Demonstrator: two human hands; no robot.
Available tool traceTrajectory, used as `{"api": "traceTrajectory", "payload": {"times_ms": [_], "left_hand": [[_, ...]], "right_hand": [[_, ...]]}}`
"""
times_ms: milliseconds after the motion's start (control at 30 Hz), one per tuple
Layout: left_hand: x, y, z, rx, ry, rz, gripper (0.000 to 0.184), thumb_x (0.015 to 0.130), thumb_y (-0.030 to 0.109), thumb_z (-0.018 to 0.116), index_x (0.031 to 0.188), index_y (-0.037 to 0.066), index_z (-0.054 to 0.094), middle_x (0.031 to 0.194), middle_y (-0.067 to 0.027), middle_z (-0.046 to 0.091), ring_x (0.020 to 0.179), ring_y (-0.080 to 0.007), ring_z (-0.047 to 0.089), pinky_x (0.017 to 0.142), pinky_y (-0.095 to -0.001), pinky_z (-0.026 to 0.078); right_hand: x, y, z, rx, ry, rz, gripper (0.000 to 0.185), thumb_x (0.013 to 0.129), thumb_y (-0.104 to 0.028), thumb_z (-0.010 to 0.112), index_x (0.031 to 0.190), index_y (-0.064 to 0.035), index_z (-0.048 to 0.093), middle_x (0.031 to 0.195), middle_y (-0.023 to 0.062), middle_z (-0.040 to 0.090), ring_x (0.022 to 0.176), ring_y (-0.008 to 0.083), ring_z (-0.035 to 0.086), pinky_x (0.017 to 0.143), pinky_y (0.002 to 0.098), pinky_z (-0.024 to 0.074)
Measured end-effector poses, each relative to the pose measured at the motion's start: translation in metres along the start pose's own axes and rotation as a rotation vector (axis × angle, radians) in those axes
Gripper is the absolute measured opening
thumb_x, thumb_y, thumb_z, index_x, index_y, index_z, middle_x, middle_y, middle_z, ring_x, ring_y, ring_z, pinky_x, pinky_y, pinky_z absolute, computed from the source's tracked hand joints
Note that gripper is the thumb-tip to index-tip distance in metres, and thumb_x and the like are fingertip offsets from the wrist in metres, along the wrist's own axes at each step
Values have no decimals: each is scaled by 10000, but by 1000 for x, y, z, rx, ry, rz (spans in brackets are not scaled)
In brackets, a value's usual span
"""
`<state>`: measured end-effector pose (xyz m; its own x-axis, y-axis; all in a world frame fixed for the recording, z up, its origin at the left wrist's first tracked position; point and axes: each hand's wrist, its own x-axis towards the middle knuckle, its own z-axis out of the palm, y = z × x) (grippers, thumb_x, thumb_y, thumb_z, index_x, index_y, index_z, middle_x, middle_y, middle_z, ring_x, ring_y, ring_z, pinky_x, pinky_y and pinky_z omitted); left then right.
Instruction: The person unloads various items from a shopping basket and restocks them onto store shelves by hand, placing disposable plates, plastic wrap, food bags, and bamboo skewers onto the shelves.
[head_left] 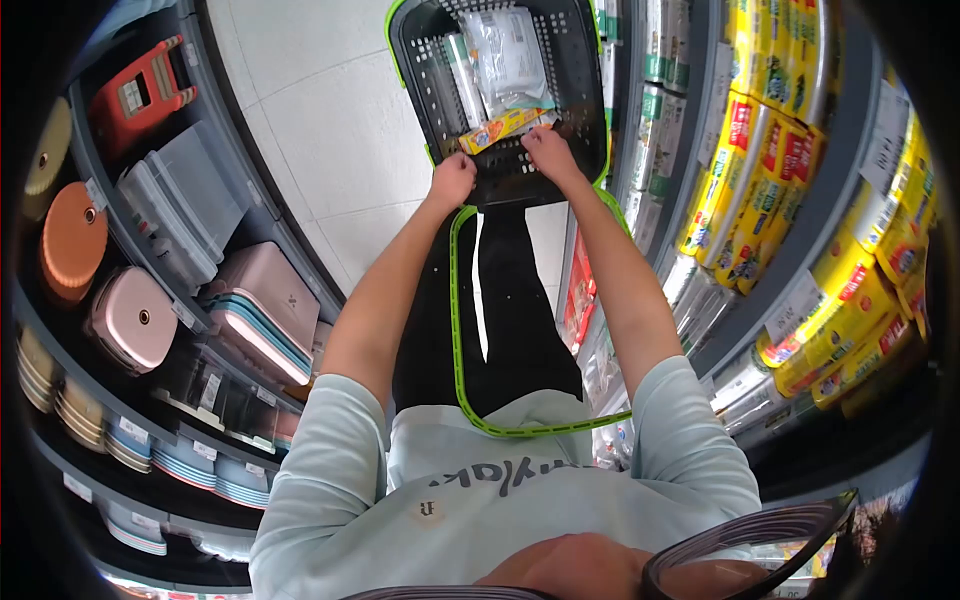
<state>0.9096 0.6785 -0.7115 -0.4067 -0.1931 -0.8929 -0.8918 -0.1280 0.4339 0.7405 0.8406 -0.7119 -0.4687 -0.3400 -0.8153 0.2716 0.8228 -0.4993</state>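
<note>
A long, narrow yellow box (508, 128) lies slanted across the black shopping basket (585, 150), which has a green-edged rim. My right hand (551, 156) reaches into the basket, its fingers closed at the box's right part. By the near left side of the basket is my left hand (453, 182), closed close to the box's left end; what its fingers grip is hidden. Beyond the box in the basket are a clear plastic packet with pale contents (507, 58) and a slim white-and-green roll-shaped pack (464, 80). The basket's green handle (459, 330) hangs down towards my body.
Shelves at left hold grey lidded containers (190, 195), an orange round lid (74, 240), pink boxes (265, 290) and stacked bowls. On the right, shelves carry yellow packs (755, 190) and white-green rolls (655, 140). Pale floor tiles (330, 120) show left of the basket.
</note>
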Motion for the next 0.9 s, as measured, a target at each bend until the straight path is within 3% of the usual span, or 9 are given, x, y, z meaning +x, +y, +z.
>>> {"api": "traceTrajectory", "payload": {"times_ms": [33,267,333,433,500,700,767,833,900], "left_hand": [[15,-11,4,-51,35,-38,170,861,165,573,912,11,624,803,-149,693,769,-282,697,710,-391,531],[71,-41,20,-93,182,-116,467,821,208,650,1219,-17,559,1137,-219,658,1107,-351,622,967,-382,461],[74,-43,23,-130,212,-114,486,819,188,651,1243,-25,543,1161,-209,651,1123,-340,612,981,-371,449],[70,-26,23,-269,185,-108,509,825,123,649,1289,-29,507,1205,-162,629,1127,-275,598,996,-344,429],[58,-7,16,-363,110,-187,599,886,208,614,1428,114,377,1030,-50,549,873,-143,520,743,-351,473],[89,-39,24,-281,103,-233,632,889,256,606,1448,128,341,1097,-50,520,937,-163,478,865,-426,434],[89,-27,26,-384,164,-238,581,879,167,630,1391,-6,415,1316,-153,555,1228,-261,511,1051,-358,367],[88,-19,28,-376,162,-275,633,881,189,636,1431,41,361,1340,-153,532,1230,-270,502,1021,-408,392],[89,-12,29,-454,154,-398,700,885,221,641,1476,108,285,1357,-134,505,1188,-264,507,945,-452,426]], "right_hand": [[3,10,7,5,-7,18,277,919,-288,593,871,-20,641,655,89,642,584,167,646,571,327,507],[-2,70,29,-9,-89,130,285,892,-316,610,890,-32,640,737,116,687,667,239,684,665,380,531],[-8,76,27,-58,-90,130,255,920,-262,588,876,-15,636,669,83,643,578,160,638,567,314,511],[-3,76,18,25,-56,131,259,917,-263,587,891,-10,638,678,85,643,582,157,637,568,312,510],[-2,78,13,114,-48,149,277,881,-292,601,902,-22,658,698,114,676,632,225,680,654,360,531],[42,88,6,13,-5,139,283,876,-303,604,918,-30,664,742,124,686,686,239,691,682,370,533],[49,89,8,30,11,135,276,875,-304,607,926,-39,670,763,134,695,702,260,697,697,379,535],[54,89,11,66,3,132,265,930,-268,601,935,-10,660,711,63,653,597,145,626,599,298,515],[53,91,14,61,-10,136,266,928,-269,602,929,-9,658,708,64,652,602,145,628,600,299,514]]}}
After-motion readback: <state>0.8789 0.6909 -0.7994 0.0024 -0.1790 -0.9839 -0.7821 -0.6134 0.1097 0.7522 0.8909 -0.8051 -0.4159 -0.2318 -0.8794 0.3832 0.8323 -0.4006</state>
